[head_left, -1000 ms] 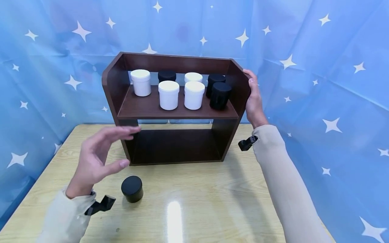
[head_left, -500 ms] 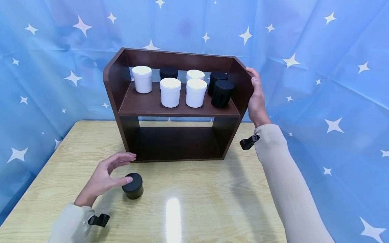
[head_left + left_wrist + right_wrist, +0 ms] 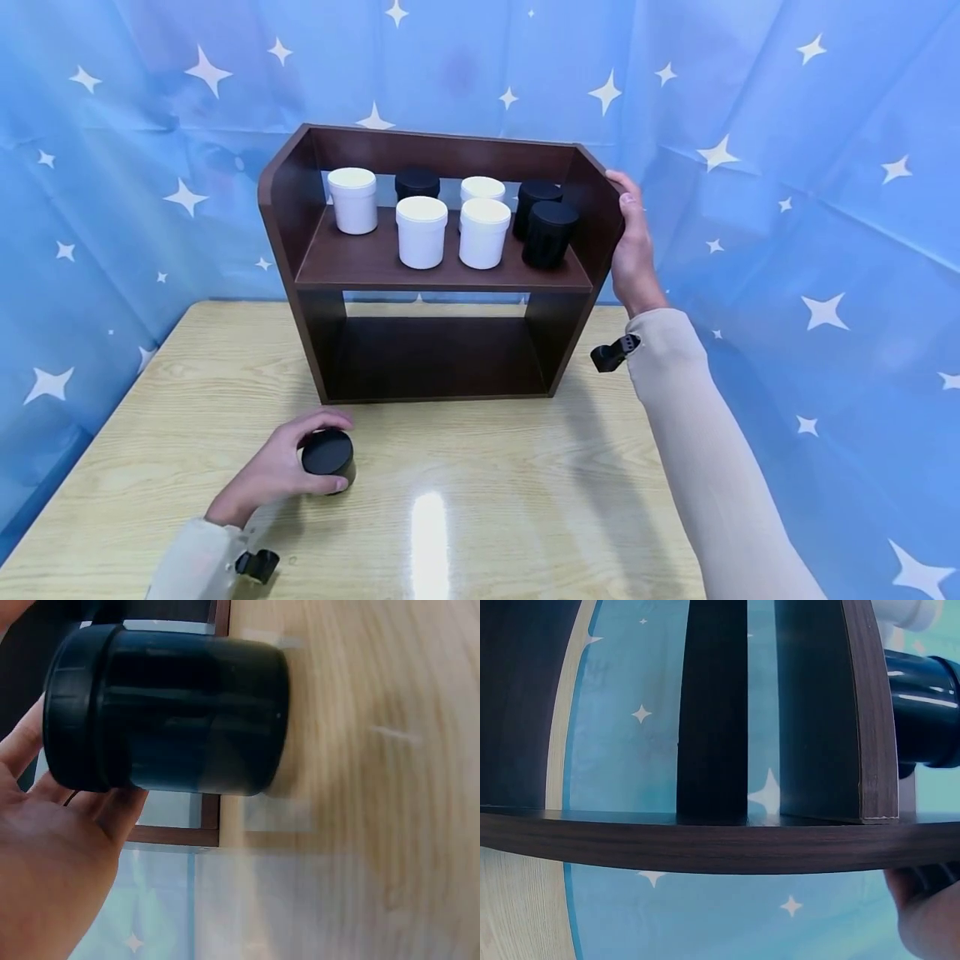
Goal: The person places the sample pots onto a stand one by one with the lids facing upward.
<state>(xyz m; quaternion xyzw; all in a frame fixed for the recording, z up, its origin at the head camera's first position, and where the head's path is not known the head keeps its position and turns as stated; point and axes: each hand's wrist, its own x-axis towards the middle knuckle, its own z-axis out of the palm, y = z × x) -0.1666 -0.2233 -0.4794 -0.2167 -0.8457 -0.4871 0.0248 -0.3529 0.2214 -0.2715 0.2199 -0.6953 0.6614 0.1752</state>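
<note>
A black lidded jar [image 3: 327, 454] stands upright on the table, in front of the shelf's lower left corner. My left hand [image 3: 288, 462] holds it round its upper part, thumb on the near side and fingers on the far side. In the left wrist view the jar [image 3: 169, 712] fills much of the picture, its lid beside my fingers [image 3: 82, 802]; the thumb is hardly seen there. My right hand [image 3: 632, 242] grips the right side panel of the dark brown two-tier shelf [image 3: 442, 283], fingertips over its upper edge. Only part of that hand [image 3: 934, 919] appears in the right wrist view.
On the upper tier stand white jars [image 3: 422, 233] and black jars [image 3: 550, 235], several in all, in two rough rows. Below is the lower tier [image 3: 438, 358]. The wooden table [image 3: 525, 500] meets a blue star-patterned curtain [image 3: 480, 67] behind and at the sides.
My left hand has come down and to the right, from above the table to the black jar, and closed round it. The right hand has kept its grip on the shelf.
</note>
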